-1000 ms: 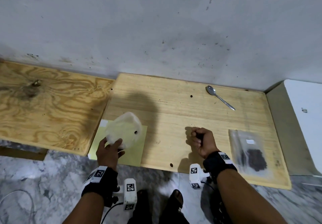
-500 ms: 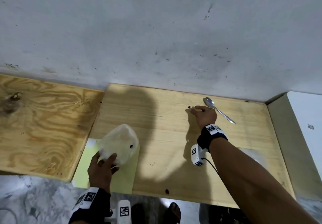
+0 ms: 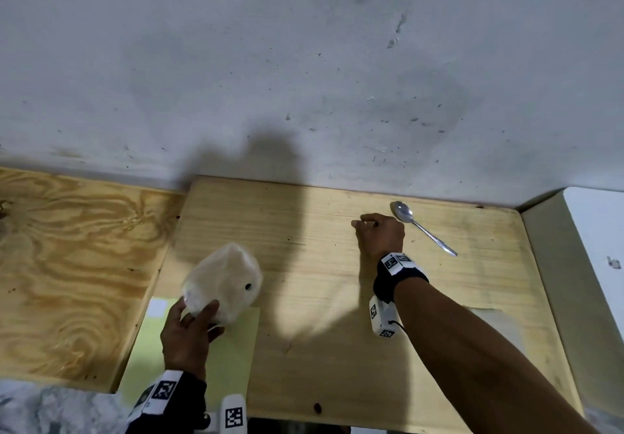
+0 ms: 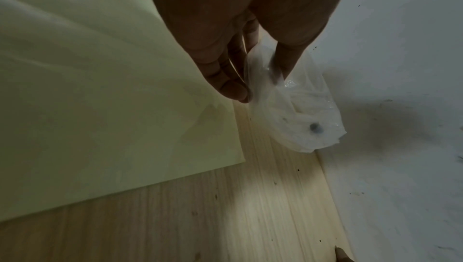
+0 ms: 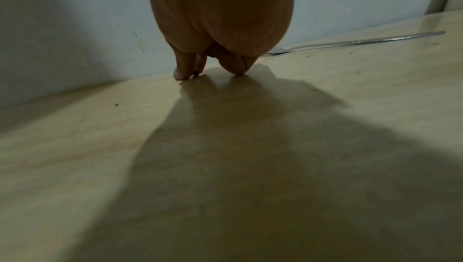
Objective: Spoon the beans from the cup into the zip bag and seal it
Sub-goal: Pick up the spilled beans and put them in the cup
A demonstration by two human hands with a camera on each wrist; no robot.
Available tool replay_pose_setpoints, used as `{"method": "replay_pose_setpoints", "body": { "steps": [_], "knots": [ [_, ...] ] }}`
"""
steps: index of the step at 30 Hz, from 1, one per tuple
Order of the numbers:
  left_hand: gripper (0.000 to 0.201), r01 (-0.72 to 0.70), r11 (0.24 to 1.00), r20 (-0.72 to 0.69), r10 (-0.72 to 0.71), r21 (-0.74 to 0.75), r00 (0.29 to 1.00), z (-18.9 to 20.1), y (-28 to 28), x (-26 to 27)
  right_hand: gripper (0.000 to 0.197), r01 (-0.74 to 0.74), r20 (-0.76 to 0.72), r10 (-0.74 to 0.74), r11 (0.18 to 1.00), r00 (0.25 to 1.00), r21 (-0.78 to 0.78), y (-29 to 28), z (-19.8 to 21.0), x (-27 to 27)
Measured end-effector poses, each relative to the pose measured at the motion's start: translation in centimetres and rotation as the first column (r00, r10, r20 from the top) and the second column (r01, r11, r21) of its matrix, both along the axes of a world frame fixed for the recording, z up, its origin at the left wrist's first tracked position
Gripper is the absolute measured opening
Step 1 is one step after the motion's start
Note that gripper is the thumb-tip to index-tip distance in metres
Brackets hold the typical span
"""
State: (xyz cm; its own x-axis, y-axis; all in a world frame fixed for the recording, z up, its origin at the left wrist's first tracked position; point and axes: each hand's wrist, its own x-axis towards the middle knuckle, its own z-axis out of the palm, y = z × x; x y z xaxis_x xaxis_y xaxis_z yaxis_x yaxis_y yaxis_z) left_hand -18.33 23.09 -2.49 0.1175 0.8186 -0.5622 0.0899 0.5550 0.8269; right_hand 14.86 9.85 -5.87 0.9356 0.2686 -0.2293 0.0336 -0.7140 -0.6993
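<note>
- The plywood panel (image 3: 67,264) is lying at the far left, against the grey wall (image 3: 304,62).
- The left hand (image 3: 187,335) is gripping the translucent cup (image 3: 223,285), fingers and thumb curled round its near end.
- The cup is being held tilted above the pale wooden board (image 3: 320,349), over the far corner of the yellow-green sheet (image 3: 229,366); in the left wrist view the cup (image 4: 300,111) is showing one dark bean (image 4: 314,127) inside.
- A second dark bean (image 3: 317,407) is lying on the board near its front edge.
- The right hand (image 3: 381,234) is reaching to the far part of the board, fingers bent down with the tips touching the wood.
- In the right wrist view, the fingertips (image 5: 181,72) are closing on a small dark speck (image 5: 196,72) on the board; whether it is a bean and whether it is already pinched cannot be told.
- The spoon (image 3: 423,227) is lying flat just right of the right hand, bowl toward the wall, not touched.
- The zip bag (image 3: 496,315) is lying on the board at the right, mostly hidden by the right forearm; its contents and seal cannot be told.
</note>
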Motion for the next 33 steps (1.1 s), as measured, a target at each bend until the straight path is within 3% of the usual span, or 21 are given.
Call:
{"method": "replay_pose_setpoints", "body": {
  "steps": [7, 12, 14, 15, 16, 18, 19, 21, 24, 27, 30, 33],
  "knots": [
    [0.053, 0.017, 1.000, 0.015, -0.017, -0.012, 1.000, 0.1, 0.5, 1.1, 0.025, -0.005, -0.019, 0.006, 1.000, 1.000, 0.028, -0.3, -0.1, -0.1],
    [0.052, 0.016, 1.000, 0.022, -0.015, -0.023, 1.000, 0.2, 0.8, 1.1, 0.012, -0.022, 0.001, 0.022, 0.999, 1.000, 0.031, -0.3, 0.4, -0.4],
    [0.051, 0.018, 1.000, 0.031, -0.017, -0.025, 0.999, 0.3, 1.0, 0.9, 0.018, 0.093, -0.078, -0.080, 0.981, 0.994, 0.173, -0.6, 1.1, -0.9],
    [0.051, 0.017, 0.999, 0.037, -0.016, -0.027, 0.999, 0.4, 1.0, 0.9, 0.020, 0.188, -0.216, -0.126, 0.936, 0.968, 0.296, -1.0, 1.5, -1.2],
    [0.052, 0.014, 0.999, 0.038, -0.013, -0.028, 0.999, 0.5, 1.0, 0.9, 0.020, 0.289, -0.414, -0.106, 0.866, 0.904, 0.409, -1.5, 2.0, -1.6],
    [0.053, 0.017, 1.000, 0.035, -0.016, -0.026, 0.999, 0.7, 1.1, 1.0, 0.025, 0.515, -0.745, 0.107, 0.656, 0.659, 0.551, -3.0, 3.1, -2.5],
    [0.053, 0.019, 0.999, 0.033, -0.018, -0.028, 0.999, 0.8, 1.0, 0.9, 0.028, 0.608, -0.810, 0.209, 0.566, 0.548, 0.557, -3.9, 3.4, -3.1],
    [0.053, 0.024, 0.999, 0.038, -0.023, -0.030, 0.999, 1.0, 0.9, 0.9, 0.026, 0.664, -0.826, 0.324, 0.491, 0.462, 0.564, -5.7, 3.9, -4.4],
    [0.053, 0.042, 0.999, 0.039, -0.041, -0.028, 0.998, 1.6, 0.6, 0.9, 0.016, 0.606, -0.810, 0.361, 0.539, 0.462, 0.585, -8.0, 4.7, -7.1],
    [0.052, 0.066, 0.998, 0.046, -0.065, -0.023, 0.997, 2.0, 0.3, 0.6, 0.013, 0.506, -0.820, 0.291, 0.671, 0.493, 0.543, -9.5, 5.2, -10.1],
    [0.051, 0.085, 0.996, 0.049, -0.084, -0.023, 0.995, 2.5, -0.2, 0.0, 0.022, 0.361, -0.794, 0.147, 0.832, 0.590, 0.422, -10.8, 4.6, -13.4],
    [0.052, 0.107, 0.994, 0.059, -0.105, -0.019, 0.993, 2.8, -0.7, -1.0, 0.024, 0.182, -0.650, 0.127, 0.904, 0.749, 0.386, -11.8, 4.7, -17.3]
  ]
}}
